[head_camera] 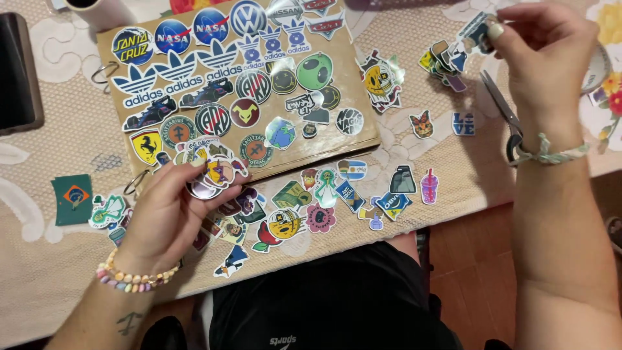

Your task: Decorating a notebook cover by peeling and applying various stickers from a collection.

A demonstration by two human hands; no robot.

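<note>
My left hand [170, 214] holds a small fan of cut-out stickers [214, 170] at the near edge of a brown board [363, 120] covered with many round and logo stickers. My right hand [547, 55] is raised at the far right and pinches a single small sticker [478, 34] between thumb and fingertips, above a little heap of stickers [444, 61]. Scissors [508, 116] lie just under my right wrist. Several loose stickers [324, 194] are spread on the table between the board and my lap.
The table wears a beige lace cloth [39, 272]. A dark flat device [18, 71] lies at the far left, a green card [72, 198] near my left hand. Binder rings [102, 71] stick out of the board's left side. Red floor tiles [473, 259] show below the table edge.
</note>
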